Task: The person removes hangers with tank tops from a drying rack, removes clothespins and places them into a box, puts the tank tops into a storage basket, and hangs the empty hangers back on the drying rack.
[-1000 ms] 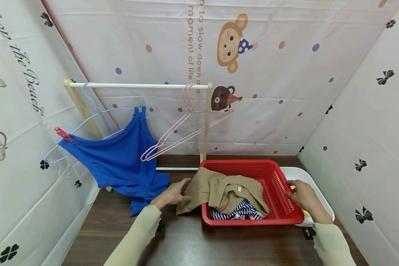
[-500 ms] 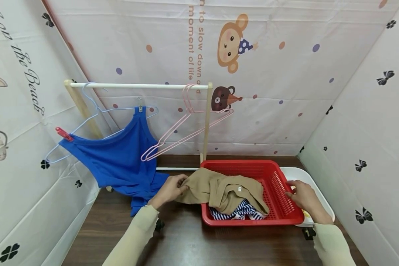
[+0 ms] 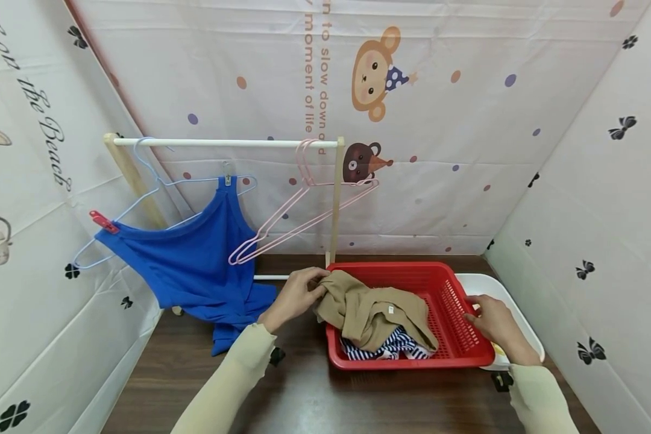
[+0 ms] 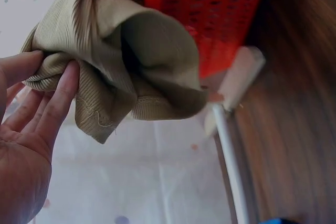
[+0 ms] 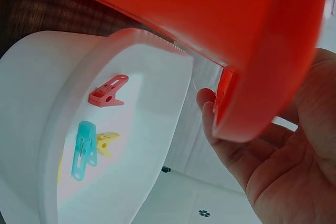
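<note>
My left hand (image 3: 297, 295) pinches the edge of a tan ribbed garment (image 3: 371, 306) at the left rim of the red basket (image 3: 390, 268). In the left wrist view the garment (image 4: 105, 51) hangs folded from thumb and fingers, a wide fabric opening facing the camera. Most of it lies in the basket, over a navy-and-white striped garment (image 3: 393, 346). My right hand (image 3: 496, 322) grips the basket's right rim; in the right wrist view its fingers curl over the red edge (image 5: 236, 124).
Behind, a rack (image 3: 222, 143) bears a blue garment (image 3: 195, 259) clipped to a blue hanger (image 3: 154, 181), plus pink hangers (image 3: 304, 193). A white tub (image 5: 131, 145) right of the basket holds red (image 5: 108, 90), teal (image 5: 83, 150) and yellow (image 5: 107, 142) clothespins. Patterned cloth walls enclose the table.
My left hand has taken hold of the tan garment's overhanging end and carried it right and up to the basket's rim. My right hand has stayed on the basket.
</note>
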The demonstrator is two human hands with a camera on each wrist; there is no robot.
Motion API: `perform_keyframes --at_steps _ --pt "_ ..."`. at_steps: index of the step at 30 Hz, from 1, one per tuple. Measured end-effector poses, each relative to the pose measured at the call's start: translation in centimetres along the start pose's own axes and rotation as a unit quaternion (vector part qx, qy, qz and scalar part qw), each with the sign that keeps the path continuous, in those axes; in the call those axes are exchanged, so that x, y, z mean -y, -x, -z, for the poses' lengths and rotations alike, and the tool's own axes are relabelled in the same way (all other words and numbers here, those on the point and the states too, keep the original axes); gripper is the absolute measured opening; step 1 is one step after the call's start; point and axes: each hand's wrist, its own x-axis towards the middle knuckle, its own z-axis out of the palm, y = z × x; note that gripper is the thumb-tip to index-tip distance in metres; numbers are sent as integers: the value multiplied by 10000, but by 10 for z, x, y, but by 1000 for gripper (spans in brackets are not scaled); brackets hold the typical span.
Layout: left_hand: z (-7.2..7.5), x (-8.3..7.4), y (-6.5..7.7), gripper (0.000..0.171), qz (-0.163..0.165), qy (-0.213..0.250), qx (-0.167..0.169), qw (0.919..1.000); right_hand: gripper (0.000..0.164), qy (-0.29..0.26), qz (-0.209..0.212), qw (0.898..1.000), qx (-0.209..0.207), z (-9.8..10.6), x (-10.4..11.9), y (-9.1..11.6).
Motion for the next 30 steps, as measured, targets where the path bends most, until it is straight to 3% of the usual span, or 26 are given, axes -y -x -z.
perform_keyframes --at_steps 10,17,23,30 --pt "-14 -31 -24 23 -721 237 23 9971 49 57 14 10000 -46 -1 2 0" --pt "-24 -51 -39 24 -1005 377 216 9940 49 -10 13 10000 -33 -2 2 0" --pt "-43 -47 -36 23 -849 43 925 9921 48 -5 69 9999 -82 -2 2 0" --pt "-56 -35 -29 23 -560 -587 1896 9785 49 34 4 10000 -26 0 2 0"
